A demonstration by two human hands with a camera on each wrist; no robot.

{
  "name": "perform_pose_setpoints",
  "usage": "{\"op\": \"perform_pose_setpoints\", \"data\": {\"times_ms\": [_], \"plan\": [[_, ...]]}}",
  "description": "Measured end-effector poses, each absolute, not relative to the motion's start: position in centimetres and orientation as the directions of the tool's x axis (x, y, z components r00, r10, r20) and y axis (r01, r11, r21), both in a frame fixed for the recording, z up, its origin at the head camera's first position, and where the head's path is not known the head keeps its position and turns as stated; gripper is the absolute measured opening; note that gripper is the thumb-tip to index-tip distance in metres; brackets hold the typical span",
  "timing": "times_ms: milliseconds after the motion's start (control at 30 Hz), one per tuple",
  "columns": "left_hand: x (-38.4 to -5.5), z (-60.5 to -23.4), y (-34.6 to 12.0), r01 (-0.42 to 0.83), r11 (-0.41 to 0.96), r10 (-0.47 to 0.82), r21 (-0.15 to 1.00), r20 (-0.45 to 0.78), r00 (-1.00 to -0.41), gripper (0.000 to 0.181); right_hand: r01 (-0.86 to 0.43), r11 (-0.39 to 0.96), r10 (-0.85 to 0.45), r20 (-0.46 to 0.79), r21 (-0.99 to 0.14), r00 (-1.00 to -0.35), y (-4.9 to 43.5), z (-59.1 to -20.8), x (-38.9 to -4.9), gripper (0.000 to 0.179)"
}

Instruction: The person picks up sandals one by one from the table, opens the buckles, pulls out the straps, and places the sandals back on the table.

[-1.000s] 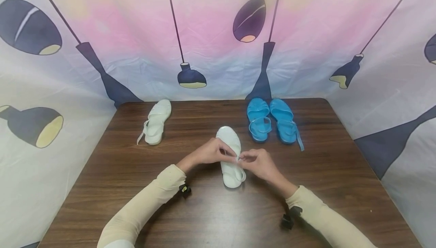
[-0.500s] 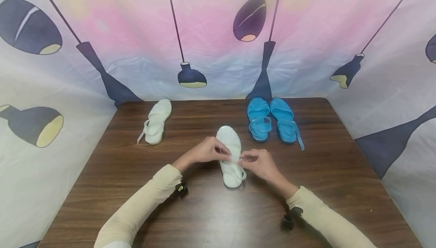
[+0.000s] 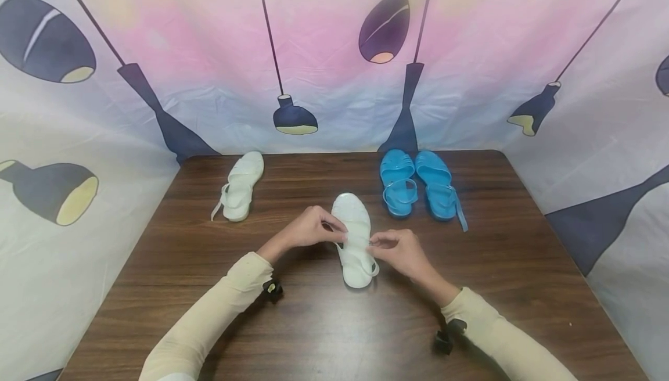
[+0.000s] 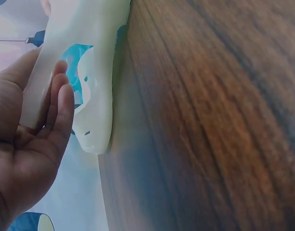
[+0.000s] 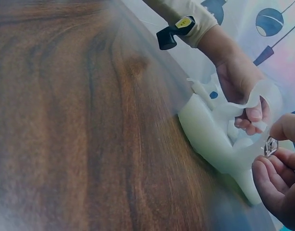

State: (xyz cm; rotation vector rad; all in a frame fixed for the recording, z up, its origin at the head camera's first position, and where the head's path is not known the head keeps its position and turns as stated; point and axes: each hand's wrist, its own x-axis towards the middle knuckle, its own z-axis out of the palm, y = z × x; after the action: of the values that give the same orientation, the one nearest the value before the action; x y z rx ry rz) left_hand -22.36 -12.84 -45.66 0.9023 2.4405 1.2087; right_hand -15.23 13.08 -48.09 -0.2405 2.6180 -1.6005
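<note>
In the head view, the near white sandal (image 3: 349, 211) is lying sole down around the middle of the brown table (image 3: 334, 334), its toe pointing to the far side and its heel to the near side. The left hand (image 3: 311, 228) is reaching in from the left, its thumb and fingertips closing together over the sandal's left side. The right hand (image 3: 401, 251) is sitting at the sandal's right edge, fingers curling in a pinch. Pale sleeves (image 3: 209, 311) are covering both forearms. The far white sandal (image 3: 243, 179) is resting at the far left, its loose band trailing toward the near left. Two blue sandals (image 3: 396, 165) are lying side by side at the far right. Behind the table, a cloth (image 3: 204, 38) printed with hanging lamps is draping the wall.

In the left wrist view, the left hand is gripping the white strap (image 4: 36, 103) between thumb and fingers, next to the sandal's side. Something blue is showing through an opening there.

In the right wrist view, the right hand is pinching a small metal buckle (image 5: 270, 147) at the sandal's side. The strap is arching above the sandal, between the buckle and the left hand's fingertips.
</note>
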Motion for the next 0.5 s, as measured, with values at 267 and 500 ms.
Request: {"op": "perform_pose_setpoints", "data": {"times_ms": [267,500], "plan": [[-23.0,-45.2,-11.8,0.405,0.515,0.577,0.756,0.044,-0.815,0.016,-0.036,0.4,-0.168,-0.035,-0.916,-0.985,13.2,-48.1,-15.3,0.021],[-23.8,-44.7,-10.4,0.478,0.563,0.635,0.674,0.018,-0.773,0.014,-0.013,0.368,-0.181,-0.058,-0.93,-0.982,13.3,-48.0,-15.4,0.023]]}}
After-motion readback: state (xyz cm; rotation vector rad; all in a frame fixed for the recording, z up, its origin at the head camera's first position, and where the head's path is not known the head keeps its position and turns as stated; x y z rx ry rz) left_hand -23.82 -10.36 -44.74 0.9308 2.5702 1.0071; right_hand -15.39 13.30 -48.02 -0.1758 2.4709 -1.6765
